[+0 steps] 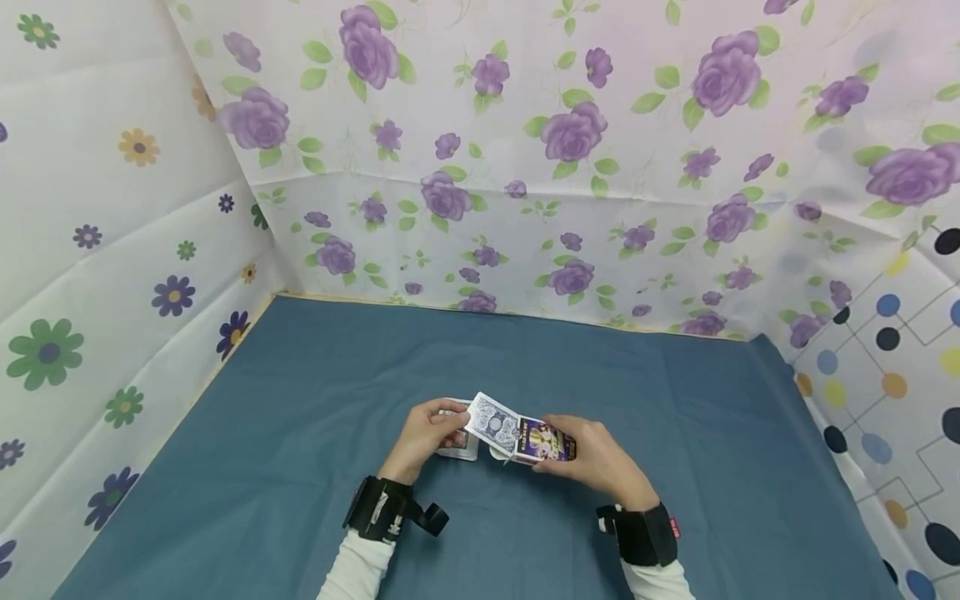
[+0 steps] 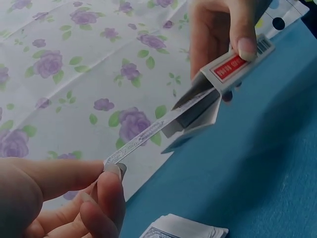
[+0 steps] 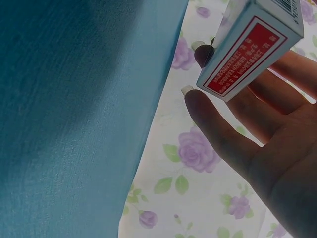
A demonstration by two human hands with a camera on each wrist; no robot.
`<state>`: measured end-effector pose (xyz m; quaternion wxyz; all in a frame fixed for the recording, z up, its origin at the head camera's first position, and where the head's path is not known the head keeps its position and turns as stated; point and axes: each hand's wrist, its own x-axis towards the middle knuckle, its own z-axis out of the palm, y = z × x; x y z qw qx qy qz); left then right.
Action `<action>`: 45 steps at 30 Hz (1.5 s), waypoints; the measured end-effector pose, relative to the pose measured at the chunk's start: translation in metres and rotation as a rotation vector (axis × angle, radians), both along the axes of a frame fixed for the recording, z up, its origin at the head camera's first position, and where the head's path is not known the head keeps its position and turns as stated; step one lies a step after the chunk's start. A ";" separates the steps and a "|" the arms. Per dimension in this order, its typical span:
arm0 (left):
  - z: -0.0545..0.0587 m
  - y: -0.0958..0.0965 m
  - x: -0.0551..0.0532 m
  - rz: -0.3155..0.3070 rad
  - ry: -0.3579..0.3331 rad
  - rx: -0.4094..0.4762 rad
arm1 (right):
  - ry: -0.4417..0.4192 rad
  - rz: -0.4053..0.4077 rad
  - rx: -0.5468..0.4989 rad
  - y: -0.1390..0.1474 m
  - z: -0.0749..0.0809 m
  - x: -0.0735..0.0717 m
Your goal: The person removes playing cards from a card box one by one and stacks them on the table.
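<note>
My right hand (image 1: pixel 592 454) grips a small playing card box (image 1: pixel 546 440) with a colourful printed face. In the right wrist view the box (image 3: pixel 247 57) shows a red label panel on its narrow side. The box's flap end faces left and stands open. A playing card (image 1: pixel 493 421) with a blue patterned back sticks partly out of it, its other end inside. My left hand (image 1: pixel 426 433) pinches the card's outer end between thumb and finger, as the left wrist view shows at the card's edge (image 2: pixel 143 136). A pile of cards (image 1: pixel 463 452) lies on the cloth beside my left hand, partly hidden.
A blue cloth (image 1: pixel 337 358) covers the table under both hands. Behind it hangs a white sheet with purple roses (image 1: pixel 442 196). A flower-print sheet (image 1: pixel 82 275) stands at the left, and a dotted one (image 1: pixel 892 383) at the right.
</note>
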<state>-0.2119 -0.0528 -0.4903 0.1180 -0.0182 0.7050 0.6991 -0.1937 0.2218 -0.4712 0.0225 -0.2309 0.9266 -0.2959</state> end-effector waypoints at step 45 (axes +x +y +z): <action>-0.034 -0.013 -0.042 0.382 0.047 -0.274 | -0.009 -0.006 0.028 0.001 -0.003 -0.001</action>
